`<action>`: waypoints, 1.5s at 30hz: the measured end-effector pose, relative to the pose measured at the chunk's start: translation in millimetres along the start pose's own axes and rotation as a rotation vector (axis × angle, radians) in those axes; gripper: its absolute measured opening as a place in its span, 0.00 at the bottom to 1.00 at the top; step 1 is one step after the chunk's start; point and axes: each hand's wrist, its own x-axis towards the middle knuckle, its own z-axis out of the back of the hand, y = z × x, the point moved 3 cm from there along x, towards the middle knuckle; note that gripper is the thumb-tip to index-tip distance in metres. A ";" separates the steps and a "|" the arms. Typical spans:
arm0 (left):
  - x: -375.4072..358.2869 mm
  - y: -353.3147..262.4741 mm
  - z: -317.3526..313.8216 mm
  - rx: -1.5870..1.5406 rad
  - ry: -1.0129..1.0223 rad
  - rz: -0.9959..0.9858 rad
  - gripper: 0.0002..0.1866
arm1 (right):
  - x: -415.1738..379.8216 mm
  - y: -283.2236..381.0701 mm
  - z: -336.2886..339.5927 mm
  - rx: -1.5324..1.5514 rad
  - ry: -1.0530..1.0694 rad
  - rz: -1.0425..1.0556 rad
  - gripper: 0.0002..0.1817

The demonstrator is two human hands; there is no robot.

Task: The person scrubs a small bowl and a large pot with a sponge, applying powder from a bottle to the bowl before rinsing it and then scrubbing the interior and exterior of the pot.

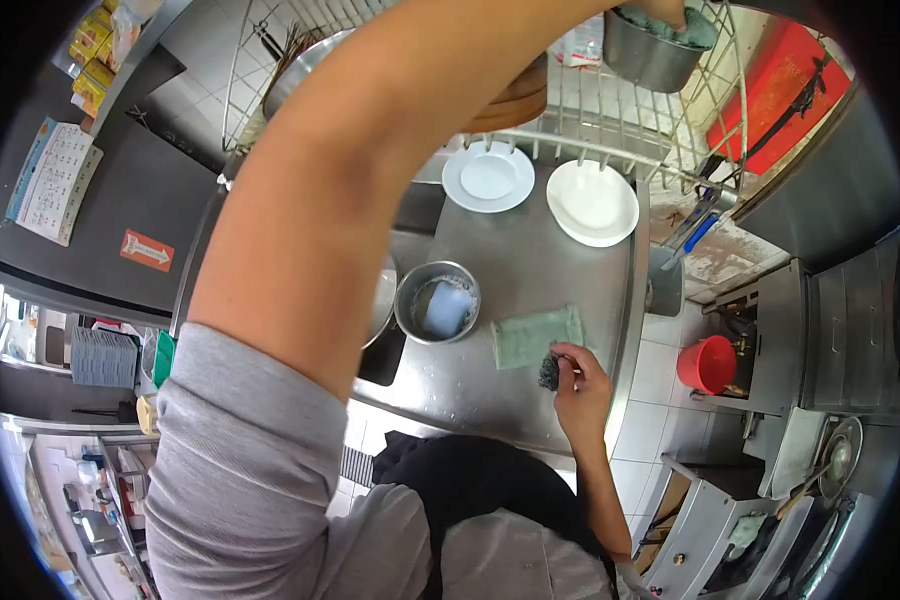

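Observation:
My right hand (581,392) pinches a dark steel wool scrubber (549,372) just below a green scouring pad (536,338) that lies flat on the steel counter. Stretched up across the view, my left arm ends in my left hand (662,9) at the top edge, over a metal container (653,58) on the wire rack. Greenish scrubbing material (692,32) shows inside that container. The left fingers are mostly cut off or hidden there. A round metal pot (436,302) with a pale blue sponge (448,308) in it stands left of the pad.
Behind the pad, a white plate stack (488,178) and a white oval dish (593,204) rest on the counter (515,265). The wire rack (590,135) overhangs the back. At right are a red bucket (707,364) and a blue-handled tool (702,233).

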 end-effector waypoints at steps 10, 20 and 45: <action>-374.5 -35.9 24.1 -0.770 -0.180 0.363 0.22 | 8.7 60.6 -85.8 0.108 0.140 0.102 0.21; -630.8 66.9 -118.0 -1.780 -0.219 1.202 0.10 | 15.2 36.9 -251.8 -0.083 0.364 0.243 0.19; -707.3 167.9 -166.7 -2.574 -0.356 1.196 0.13 | 15.1 -5.0 -397.1 0.638 0.289 -0.623 0.18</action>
